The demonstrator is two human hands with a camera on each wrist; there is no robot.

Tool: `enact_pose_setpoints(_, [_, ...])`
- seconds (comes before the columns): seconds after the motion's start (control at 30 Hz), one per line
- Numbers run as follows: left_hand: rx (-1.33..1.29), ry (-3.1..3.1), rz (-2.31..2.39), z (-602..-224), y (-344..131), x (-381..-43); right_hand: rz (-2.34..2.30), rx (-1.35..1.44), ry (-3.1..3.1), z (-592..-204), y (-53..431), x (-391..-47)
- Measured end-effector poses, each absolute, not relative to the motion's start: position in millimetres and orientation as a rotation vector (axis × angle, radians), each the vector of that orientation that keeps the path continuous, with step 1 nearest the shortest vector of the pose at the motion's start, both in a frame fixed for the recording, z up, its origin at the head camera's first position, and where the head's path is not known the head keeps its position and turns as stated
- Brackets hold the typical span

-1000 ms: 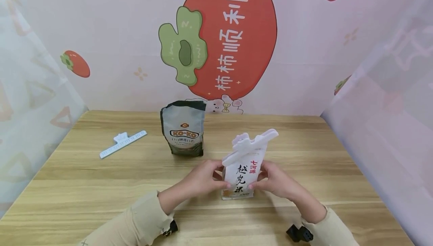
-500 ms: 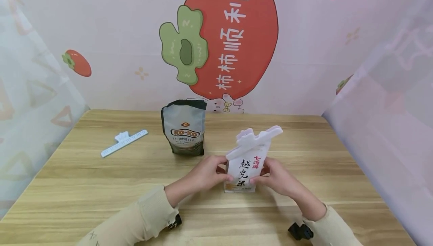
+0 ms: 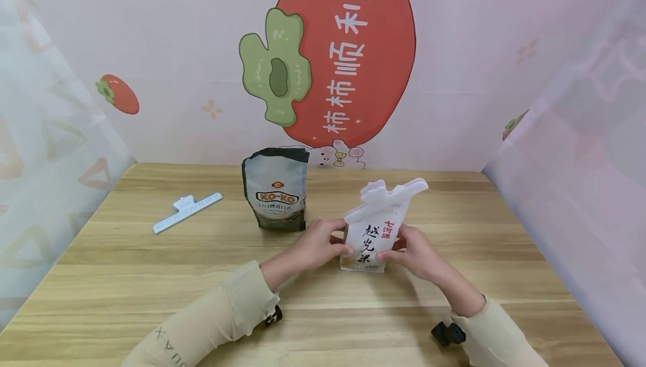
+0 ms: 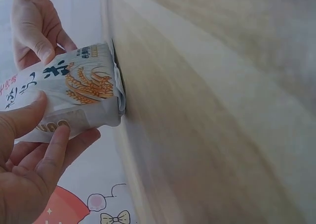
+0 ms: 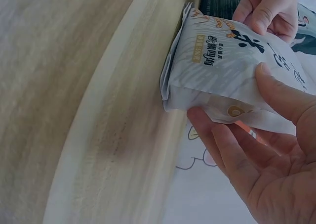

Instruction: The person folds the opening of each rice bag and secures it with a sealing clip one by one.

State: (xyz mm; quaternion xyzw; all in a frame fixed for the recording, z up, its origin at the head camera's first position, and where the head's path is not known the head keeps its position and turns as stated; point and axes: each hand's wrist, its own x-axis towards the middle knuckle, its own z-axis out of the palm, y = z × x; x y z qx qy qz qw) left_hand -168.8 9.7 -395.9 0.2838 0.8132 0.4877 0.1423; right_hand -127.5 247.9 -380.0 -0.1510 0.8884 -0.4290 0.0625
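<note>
Left hand (image 3: 315,243): gripping the left side of the Koshihikari rice bag (image 3: 372,243), thumb on its front.
Right hand (image 3: 416,255): gripping the opposite side, thumb likewise in front.
Rice: bag upright, leaning right, nearer the worktop (image 3: 343,322)'s right edge than its left; base contact unclear.
Lilac sealing clip (image 3: 386,198): slanting across the rice bag's top.
KO-KO bag (image 3: 276,193): standing towards the back edge.
Pale blue sealing clip (image 3: 188,212): lying towards the back left corner.

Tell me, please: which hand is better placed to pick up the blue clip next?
Probably the left hand: the blue clip lies nearer to it than to the right hand. Both hold the white bag.
</note>
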Motion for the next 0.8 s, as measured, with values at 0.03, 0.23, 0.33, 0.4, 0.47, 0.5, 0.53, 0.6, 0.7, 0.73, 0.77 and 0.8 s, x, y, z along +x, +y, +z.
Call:
enact_pose_setpoints(0.03, [0.822, 2.345, 1.416, -396.5, 10.7, -170.3, -1.302, -0.449, 2.691, -380.2, 248.3, -128.4])
enact_pose_setpoints(0.23, [0.768, 2.349, 1.455, -397.7, 16.5, -177.3, -1.321, -0.416, 2.725, -382.0, 250.3, -135.4])
enact_pose_setpoints(0.33, [0.737, 2.354, 1.478, -399.6, 19.7, -183.7, -1.321, -0.392, 2.743, -381.9, 250.7, -139.6])
enact_pose_setpoints(0.4, [0.724, 2.355, 1.505, -401.2, 21.0, -188.5, -1.319, -0.391, 2.754, -382.1, 250.6, -142.7])
enact_pose_setpoints(0.47, [0.703, 2.356, 1.528, -401.9, 22.2, -192.2, -1.328, -0.394, 2.754, -382.9, 250.8, -146.3])
enact_pose_setpoints(0.5, [0.69, 2.357, 1.535, -401.9, 22.6, -193.4, -1.333, -0.402, 2.754, -383.3, 251.0, -148.1])
enact_pose_setpoints(0.53, [0.679, 2.358, 1.541, -401.8, 22.9, -194.2, -1.337, -0.41, 2.753, -383.7, 251.4, -149.9])
enact_pose_setpoints(0.6, [0.667, 2.363, 1.54, -401.6, 23.8, -195.9, -1.344, -0.418, 2.748, -384.1, 252.1, -153.1])
enact_pose_setpoints(0.7, [0.667, 2.378, 1.533, -400.6, 25.3, -197.9, -1.341, -0.419, 2.744, -384.1, 253.2, -157.1])
enact_pose_setpoints(0.73, [0.667, 2.381, 1.536, -400.1, 25.8, -198.4, -1.337, -0.419, 2.744, -384.1, 253.7, -158.4])
enact_pose_setpoints(0.77, [0.665, 2.386, 1.536, -399.7, 26.4, -199.2, -1.331, -0.417, 2.745, -384.0, 254.0, -159.5])
enact_pose_setpoints(0.8, [0.663, 2.39, 1.538, -399.1, 26.9, -199.8, -1.328, -0.415, 2.746, -384.0, 254.3, -160.8])
